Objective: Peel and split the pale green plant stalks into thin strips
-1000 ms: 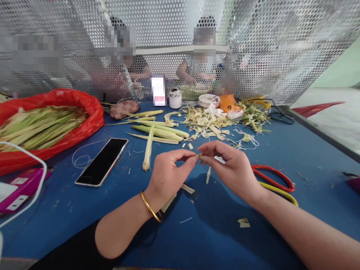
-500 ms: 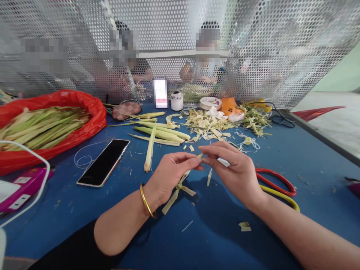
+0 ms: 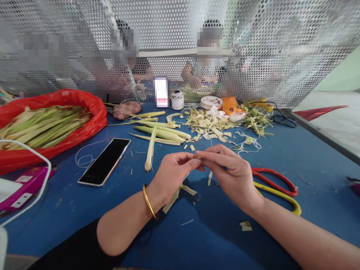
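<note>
My left hand (image 3: 177, 174) and my right hand (image 3: 232, 174) meet fingertip to fingertip above the blue table. Both are closed in a pinch around a small pale-green leaf strip (image 3: 199, 158), mostly hidden by the fingers. Under my left hand lies a knotted piece of leaf strips (image 3: 189, 189), its ends spread out and partly covered by the hand. Another short strip (image 3: 209, 178) rests between the hands. Just right of my right hand are scissors with one red and one yellow handle (image 3: 277, 182), their blades hidden behind the hand.
Long green leaves (image 3: 163, 133) lie ahead, beside a heap of leaf scraps (image 3: 209, 123). At left are a phone (image 3: 104, 163), a red bag (image 3: 97, 107) of leaves and a purple power strip (image 3: 25, 187). A perforated metal screen (image 3: 174, 26) stands behind; people sit beyond it.
The fingers of my right hand have bent down closer over my left fingertips, covering more of the small strip. The view has shifted slightly; the table things lie as before.
</note>
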`<state>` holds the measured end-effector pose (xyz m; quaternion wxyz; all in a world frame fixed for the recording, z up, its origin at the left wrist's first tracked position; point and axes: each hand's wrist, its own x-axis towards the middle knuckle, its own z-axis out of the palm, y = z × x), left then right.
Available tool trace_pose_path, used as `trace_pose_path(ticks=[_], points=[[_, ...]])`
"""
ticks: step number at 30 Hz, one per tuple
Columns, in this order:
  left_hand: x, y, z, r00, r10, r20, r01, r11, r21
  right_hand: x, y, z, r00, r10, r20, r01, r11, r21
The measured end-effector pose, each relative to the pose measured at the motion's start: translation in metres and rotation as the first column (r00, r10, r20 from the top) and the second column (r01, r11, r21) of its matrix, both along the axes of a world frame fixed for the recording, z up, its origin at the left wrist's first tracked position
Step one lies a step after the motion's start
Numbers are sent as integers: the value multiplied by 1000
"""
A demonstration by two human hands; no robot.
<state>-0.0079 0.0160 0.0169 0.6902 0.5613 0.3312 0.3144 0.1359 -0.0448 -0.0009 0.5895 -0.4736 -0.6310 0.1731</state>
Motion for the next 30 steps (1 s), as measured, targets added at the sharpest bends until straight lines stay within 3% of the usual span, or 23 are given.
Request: trace_pose_path(ticks=[7, 14, 24, 30], points=[[0, 0, 3, 1000, 12, 21, -12, 1000, 6, -2, 0, 3, 996, -83, -15, 82, 995, -64], [-1, -1, 0, 999, -1, 52, 3, 999, -33, 0, -4, 1, 980, -171, 104, 168, 985, 37], [0, -2, 0, 997, 2, 72, 0, 1000, -25, -2, -1, -1, 999, -46, -19, 47, 998, 49], [0, -2, -1, 998, 10, 68, -8, 1000, -26, -3, -3, -1, 996, -84, 44, 80, 994, 69]])
